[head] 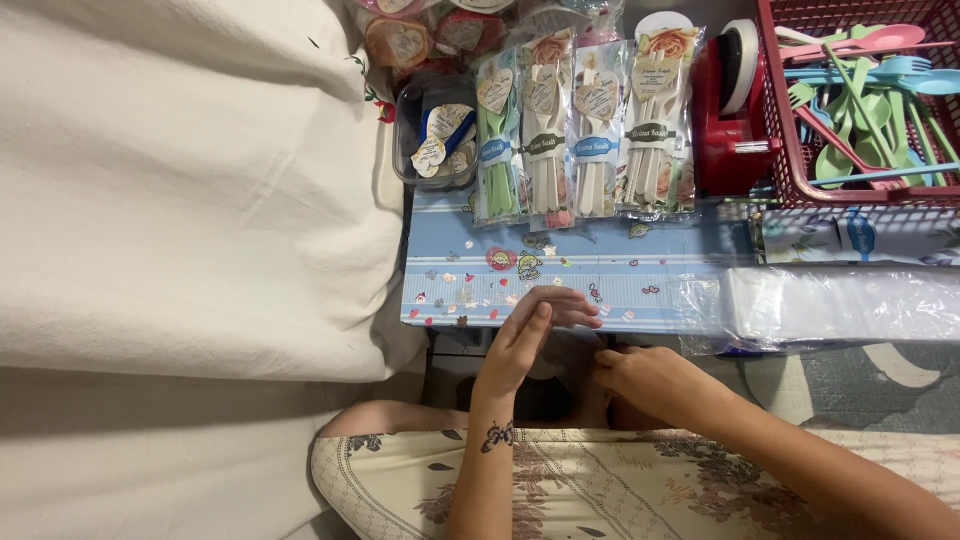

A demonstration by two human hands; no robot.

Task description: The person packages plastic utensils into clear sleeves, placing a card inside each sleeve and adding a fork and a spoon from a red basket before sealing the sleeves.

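Both hands at the blue table's (640,290) near edge: left hand (528,335) flat open, empty; right hand (645,378) curled, grip unclear.

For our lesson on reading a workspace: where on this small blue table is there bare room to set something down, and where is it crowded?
Free: the blue table's front strip, between the packed cutlery sets and the left hand, bearing only confetti. Crowded: the back edge, with the sets, red tape dispenser and red basket; clear bags fill the right.

Bare forearms, butterfly tattoo (496,436) on left wrist, floral-patterned cream garment (600,485)
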